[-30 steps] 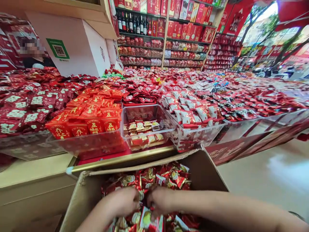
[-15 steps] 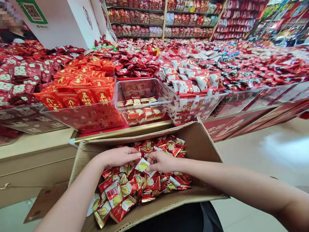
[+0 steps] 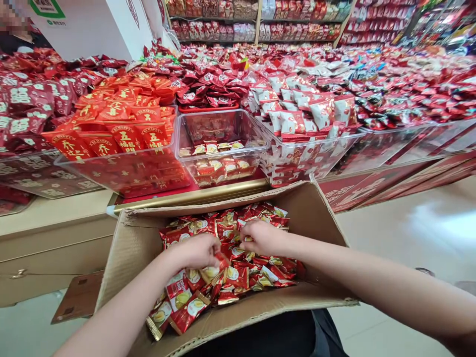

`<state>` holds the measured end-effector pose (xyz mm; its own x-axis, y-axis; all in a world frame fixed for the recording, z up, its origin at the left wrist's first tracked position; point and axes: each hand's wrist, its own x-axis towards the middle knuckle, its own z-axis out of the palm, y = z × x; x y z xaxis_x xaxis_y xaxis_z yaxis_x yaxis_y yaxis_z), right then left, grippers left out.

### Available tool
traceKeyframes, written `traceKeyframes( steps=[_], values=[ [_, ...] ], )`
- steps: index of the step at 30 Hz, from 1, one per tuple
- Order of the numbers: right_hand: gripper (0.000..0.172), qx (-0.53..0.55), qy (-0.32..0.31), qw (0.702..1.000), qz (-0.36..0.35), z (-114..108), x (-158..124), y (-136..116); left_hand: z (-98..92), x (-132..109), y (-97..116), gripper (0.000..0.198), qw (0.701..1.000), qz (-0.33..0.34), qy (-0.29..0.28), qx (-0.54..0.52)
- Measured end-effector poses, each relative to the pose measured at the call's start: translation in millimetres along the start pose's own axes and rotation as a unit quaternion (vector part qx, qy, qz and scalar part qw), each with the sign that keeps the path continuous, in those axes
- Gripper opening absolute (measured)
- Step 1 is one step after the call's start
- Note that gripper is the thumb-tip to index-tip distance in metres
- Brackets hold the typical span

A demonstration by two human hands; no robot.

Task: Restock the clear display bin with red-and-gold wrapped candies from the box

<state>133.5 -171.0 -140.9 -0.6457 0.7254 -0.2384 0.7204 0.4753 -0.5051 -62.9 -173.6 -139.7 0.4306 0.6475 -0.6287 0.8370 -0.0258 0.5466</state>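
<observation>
A brown cardboard box (image 3: 119, 248) stands tilted before me, with a heap of small red and gold wrapped snack packets (image 3: 193, 305) in it. Over the middle of the heap, my left hand (image 3: 201, 252) pinches one red snack packet (image 3: 222, 261) between thumb and fingers. My right hand (image 3: 262, 237) is at the heap's right half, its fingers curled down among the packets. What lies between those fingertips, if anything, cannot be made out. Beyond the box, a clear plastic bin (image 3: 223, 153) holds a low layer of similar packets.
Left of that bin, another clear bin (image 3: 122, 173) is piled with orange-red packets. To its right, a bin (image 3: 308, 148) holds white and red ones. A gold edge strip (image 3: 201, 196) runs along the counter behind the box. A person (image 3: 18, 37) is at the far left.
My hands have moved apart: the left is lower with a red packet, the right is farther right. The white-and-yellow packet seen between them has left their fingers' view. The camera view has tipped down slightly.
</observation>
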Motion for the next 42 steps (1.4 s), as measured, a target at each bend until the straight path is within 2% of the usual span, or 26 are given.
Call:
traceKeyframes(
  steps=[2, 4, 7, 9, 13, 17, 19, 21, 24, 26, 28, 30, 31, 32, 33, 34, 36, 39, 42],
  values=[
    [0.030, 0.113, 0.012, 0.994, -0.002, -2, 0, -3, -8.3, -1, 8, 0.016, 0.996, 0.037, 0.027, -0.082],
    [0.037, 0.222, 0.017, 0.975, 0.006, -7, 1, -5, -12.9, -3, 16, 0.023, 0.983, 0.064, 0.058, -0.164],
    [0.038, 0.357, 0.022, 0.933, 0.041, -11, 2, -6, -10.2, -5, 28, 0.030, 0.954, 0.090, 0.103, -0.266],
    [0.039, 0.430, 0.034, 0.900, 0.057, -12, 2, -6, -5.8, -6, 32, 0.032, 0.939, 0.104, 0.106, -0.311],
    [0.040, 0.502, 0.053, 0.862, 0.057, -14, 2, -6, -3.9, -10, 35, 0.036, 0.920, 0.107, 0.090, -0.367],
    [0.040, 0.542, 0.072, 0.836, 0.056, -21, -2, -10, -11.8, -16, 37, 0.031, 0.903, 0.103, 0.116, -0.402],
    [0.038, 0.537, 0.088, 0.837, 0.054, -25, -3, -13, -15.3, -19, 40, 0.027, 0.896, 0.098, 0.139, -0.409],
    [0.035, 0.512, 0.105, 0.851, 0.048, -28, -6, -16, -16.3, -23, 44, 0.023, 0.892, 0.099, 0.158, -0.412],
    [0.032, 0.459, 0.130, 0.878, 0.034, -40, -16, -25, -18.0, -37, 53, 0.017, 0.895, 0.104, 0.183, -0.393],
    [0.029, 0.386, 0.163, 0.908, -0.006, -59, -25, -34, -27.0, -53, 60, 0.015, 0.910, 0.117, 0.211, -0.338],
    [0.024, 0.284, 0.228, 0.929, -0.064, -89, -33, -43, -48.5, -69, 67, 0.016, 0.918, 0.160, 0.274, -0.238],
    [0.017, 0.175, 0.319, 0.926, -0.104, -127, -34, -52, -82.3, -80, 74, 0.017, 0.882, 0.198, 0.416, -0.098],
    [0.016, 0.122, 0.365, 0.916, -0.109, -147, -31, -56, -102.0, -82, 77, 0.019, 0.859, 0.201, 0.470, -0.024],
    [0.015, 0.072, 0.398, 0.909, -0.106, -165, -24, -59, -122.1, -80, 79, 0.020, 0.846, 0.190, 0.497, 0.039],
    [0.014, 0.024, 0.416, 0.903, -0.098, -182, -14, -60, -141.0, -76, 82, 0.022, 0.857, 0.174, 0.476, 0.092],
    [0.013, -0.021, 0.418, 0.904, -0.084, -195, -1, -61, -157.9, -68, 84, 0.023, 0.877, 0.151, 0.433, 0.146],
    [0.011, -0.096, 0.380, 0.919, -0.047, -213, 29, -61, -182.4, -49, 90, 0.026, 0.916, 0.066, 0.311, 0.246],
    [0.011, -0.192, 0.261, 0.946, 0.003, -219, 71, -58, -196.5, -21, 96, 0.011, 0.936, 0.016, 0.220, 0.275],
    [0.019, -0.270, 0.103, 0.957, 0.038, -211, 97, -57, -196.7, 1, 96, 0.010, 0.950, -0.001, 0.189, 0.250]
  ],
)
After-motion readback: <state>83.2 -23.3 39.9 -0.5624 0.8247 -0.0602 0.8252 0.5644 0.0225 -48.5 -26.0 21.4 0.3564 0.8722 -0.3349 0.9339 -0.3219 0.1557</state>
